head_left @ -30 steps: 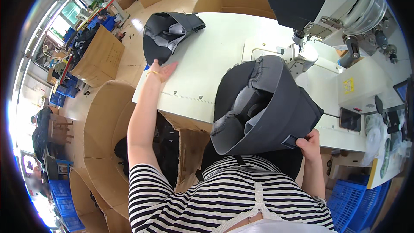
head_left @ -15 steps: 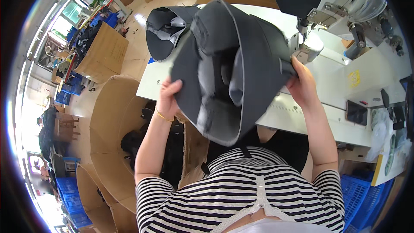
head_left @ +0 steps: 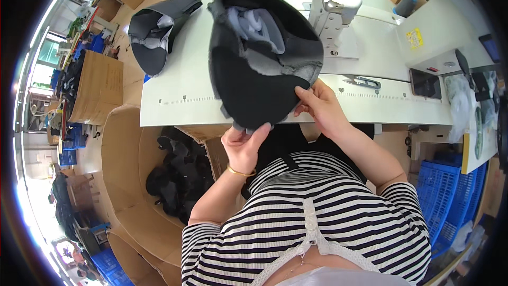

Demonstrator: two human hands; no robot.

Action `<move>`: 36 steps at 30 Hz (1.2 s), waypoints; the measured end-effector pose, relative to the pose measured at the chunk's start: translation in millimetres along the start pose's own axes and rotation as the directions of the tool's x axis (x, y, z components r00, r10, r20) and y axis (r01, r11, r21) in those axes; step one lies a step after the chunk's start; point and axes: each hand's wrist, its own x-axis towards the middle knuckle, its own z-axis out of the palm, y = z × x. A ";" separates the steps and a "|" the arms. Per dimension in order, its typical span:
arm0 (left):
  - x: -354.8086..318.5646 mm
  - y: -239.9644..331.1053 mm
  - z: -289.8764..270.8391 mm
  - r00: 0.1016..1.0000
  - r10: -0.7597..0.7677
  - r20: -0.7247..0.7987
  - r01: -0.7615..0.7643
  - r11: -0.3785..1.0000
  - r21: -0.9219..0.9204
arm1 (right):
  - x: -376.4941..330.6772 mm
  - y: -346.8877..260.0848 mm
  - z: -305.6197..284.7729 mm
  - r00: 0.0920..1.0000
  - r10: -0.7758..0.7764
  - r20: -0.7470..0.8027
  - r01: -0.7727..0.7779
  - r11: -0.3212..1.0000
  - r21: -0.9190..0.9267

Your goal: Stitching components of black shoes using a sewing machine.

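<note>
A black and dark grey sewn fabric piece (head_left: 254,87), cupped like a deep padded shell, is held up over the front of the white table (head_left: 185,108). Its hollow side shows light grey padding and a bunched pale grey part inside. My left hand (head_left: 244,145) pinches the near bottom edge between thumb and fingers. My right hand (head_left: 323,107) grips the lower right edge, thumb on top. A similar dark grey piece (head_left: 151,39) lies at the table's left end. Beyond the held piece, to the right, stands a sewing machine (head_left: 334,13).
Thread snips (head_left: 362,81) and a phone (head_left: 425,83) lie on the table at right. A large cardboard box (head_left: 121,180) of black pieces (head_left: 180,180) stands below left. Blue plastic crates (head_left: 436,196) are at lower right. A ruler strip runs along the table's front edge.
The fabric piece has turned, its opening now facing differently. My left hand moved from its left side to the bottom edge; my right hand shifted lower and inward. The view has shifted too.
</note>
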 end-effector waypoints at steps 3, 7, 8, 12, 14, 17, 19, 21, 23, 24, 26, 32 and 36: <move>14.9 17.8 -27.0 0.951 -0.247 0.187 0.224 0.965 0.137 | 0.4 -5.4 -15.0 0.979 -0.133 0.152 0.144 0.987 -0.070; 37.0 32.3 -45.3 0.864 -0.425 0.271 0.503 0.702 -0.504 | 0.1 -16.0 -18.2 0.956 -0.174 0.237 0.222 0.955 -0.194; 41.2 33.3 -43.1 0.850 -0.415 0.326 0.510 0.803 -0.307 | 1.3 -19.8 -15.7 0.952 -0.229 0.202 0.265 0.949 -0.171; 48.2 36.8 -18.2 0.871 -0.323 0.369 0.361 0.932 -0.036 | 0.1 -38.2 -8.0 0.945 -0.319 0.077 0.328 0.928 -0.177; 53.6 42.1 -6.3 0.916 -0.251 0.314 0.291 0.953 -0.085 | -12.1 -42.4 -2.7 0.964 -0.244 0.105 0.254 0.962 -0.096; 69.5 52.3 6.5 0.913 -0.220 0.343 0.293 0.939 -0.179 | -21.7 -51.9 1.7 0.970 -0.216 0.112 0.215 0.976 0.022; 81.3 58.0 14.1 0.919 -0.180 0.350 0.262 0.944 -0.202 | -22.3 -60.6 2.0 0.953 -0.291 0.089 0.288 0.956 0.049; 93.1 62.5 21.3 0.923 -0.143 0.357 0.234 0.945 -0.227 | -19.1 -70.2 1.0 0.945 -0.317 0.078 0.315 0.948 0.038; 104.6 67.0 27.2 0.930 -0.197 0.311 0.271 0.938 -0.215 | -14.2 -78.2 2.6 0.951 -0.301 0.062 0.292 0.948 0.125; 110.7 69.4 29.1 0.920 -0.180 0.348 0.273 0.931 -0.241 | -11.4 -81.9 3.6 0.948 -0.311 0.062 0.302 0.945 0.125; 122.2 73.5 32.6 0.920 -0.165 0.355 0.264 0.931 -0.251 | -6.6 -89.2 4.6 0.936 -0.348 0.055 0.340 0.932 0.125; 145.6 83.0 37.0 0.891 -0.244 0.382 0.349 0.907 -0.236 | 2.9 -101.9 4.0 0.926 -0.377 0.029 0.368 0.915 0.166; 142.8 86.3 42.5 0.896 -0.235 0.377 0.334 0.916 -0.224 | -0.8 -99.6 1.5 0.931 -0.365 0.004 0.362 0.925 0.113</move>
